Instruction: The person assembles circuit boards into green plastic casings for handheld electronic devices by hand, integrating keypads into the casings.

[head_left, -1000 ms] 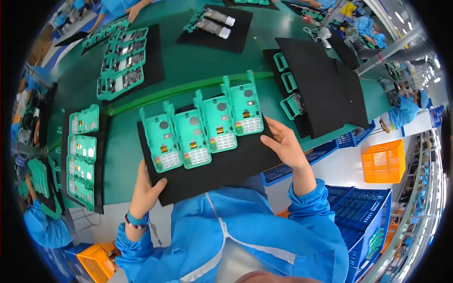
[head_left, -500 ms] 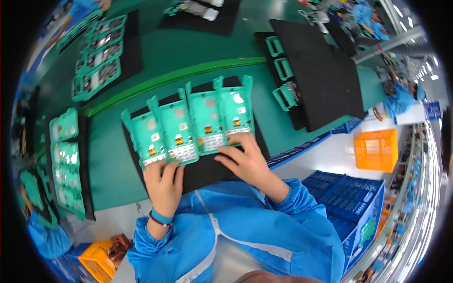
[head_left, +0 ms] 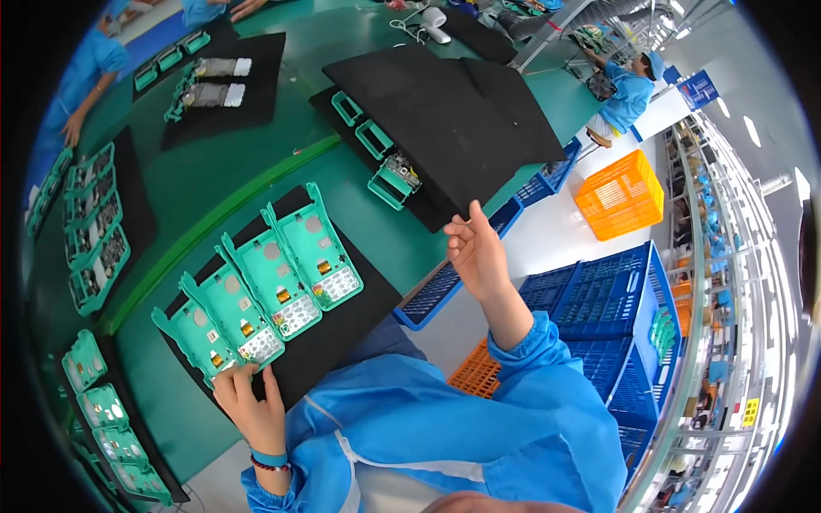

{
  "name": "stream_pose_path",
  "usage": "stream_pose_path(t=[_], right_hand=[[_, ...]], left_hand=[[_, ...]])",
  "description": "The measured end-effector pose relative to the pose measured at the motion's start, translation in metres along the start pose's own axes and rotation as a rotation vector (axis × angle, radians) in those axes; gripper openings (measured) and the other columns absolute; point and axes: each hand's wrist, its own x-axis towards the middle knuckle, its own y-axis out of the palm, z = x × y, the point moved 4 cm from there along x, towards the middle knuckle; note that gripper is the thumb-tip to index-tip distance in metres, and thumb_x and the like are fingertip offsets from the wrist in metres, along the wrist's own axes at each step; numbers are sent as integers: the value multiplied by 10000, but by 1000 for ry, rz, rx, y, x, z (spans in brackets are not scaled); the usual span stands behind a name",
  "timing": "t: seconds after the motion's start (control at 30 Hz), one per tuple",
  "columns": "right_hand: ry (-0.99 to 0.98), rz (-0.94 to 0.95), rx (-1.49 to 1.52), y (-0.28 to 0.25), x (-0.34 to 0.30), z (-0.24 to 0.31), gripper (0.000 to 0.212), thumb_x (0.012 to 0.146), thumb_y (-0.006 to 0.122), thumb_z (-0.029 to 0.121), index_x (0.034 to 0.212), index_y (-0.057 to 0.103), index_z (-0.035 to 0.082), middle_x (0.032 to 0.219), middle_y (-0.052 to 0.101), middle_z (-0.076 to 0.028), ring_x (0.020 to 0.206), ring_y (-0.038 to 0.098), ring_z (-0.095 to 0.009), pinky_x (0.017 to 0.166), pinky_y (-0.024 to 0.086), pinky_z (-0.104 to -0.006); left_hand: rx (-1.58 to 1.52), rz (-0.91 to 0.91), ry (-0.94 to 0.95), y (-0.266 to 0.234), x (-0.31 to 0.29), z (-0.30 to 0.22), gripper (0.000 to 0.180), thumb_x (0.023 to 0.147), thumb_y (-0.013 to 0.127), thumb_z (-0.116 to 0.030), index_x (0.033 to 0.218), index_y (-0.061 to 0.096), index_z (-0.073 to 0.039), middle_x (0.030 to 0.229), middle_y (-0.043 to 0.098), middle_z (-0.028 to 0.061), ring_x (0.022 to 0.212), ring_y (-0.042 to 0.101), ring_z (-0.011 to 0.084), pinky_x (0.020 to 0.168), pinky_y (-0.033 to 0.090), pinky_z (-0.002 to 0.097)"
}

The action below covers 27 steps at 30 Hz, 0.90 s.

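Four-sided teal plastic housings stand side by side in a slanting row on a black mat [head_left: 342,338], each with a silvery keypad sheet and a small amber-coloured part inside. At the near end of the leftmost housing [head_left: 202,340], my left hand [head_left: 253,409] rests its fingertips on the rim, thumb spread apart. Up to the right, my right hand [head_left: 479,256] is raised beside the near corner of a large black sheet [head_left: 445,120], index finger stretched and the others loosely curled. Nothing shows in it.
Teal frames [head_left: 374,138] and a circuit assembly [head_left: 400,171] peek out from under the black sheet. A green strip [head_left: 231,198] crosses the table. More housings [head_left: 107,419] stand at left. Blue crates [head_left: 599,291] and an orange crate [head_left: 620,197] are at right; other people work beyond.
My right hand has left the housings and moved up and right to the black sheet. The view has turned to the right. My left hand stays at the leftmost housing.
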Motion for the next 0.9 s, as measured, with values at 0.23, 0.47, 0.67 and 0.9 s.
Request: stream_pose_path(t=[0.23,0.47,0.67,0.9], right_hand=[[-494,70,-250,-5,36,76,267,1084,503,314,971,552,77,887,724,-140,733,685,-182,668,545,-288],[-408,-171,-59,-77,121,148,456,1086,485,309,1266,512,-109,1267,644,-267,1110,675,-303,868,575,-335],[24,-126,-507,-53,95,102,511,1040,583,372,1244,493,-87,917,707,-176,726,665,-172,596,530,-233],[-138,-61,-219,-34,102,69,227,1045,587,249,921,544,64,699,541,-10,551,435,-73,486,353,-235]], left_hand=[[-19,0,7,2,-5,3,213,830,759,-69,988,619,-45,995,561,114,962,553,323,849,412,432],[-23,-3,14,3,-3,3,202,832,749,-78,981,617,-45,981,553,111,948,546,319,843,408,434],[-2,-5,7,4,-1,1,207,825,757,-90,974,620,-47,975,549,110,952,545,316,843,406,435],[-29,-5,-3,3,-4,9,243,817,776,-95,1010,639,-37,989,542,119,963,543,316,859,420,426]])
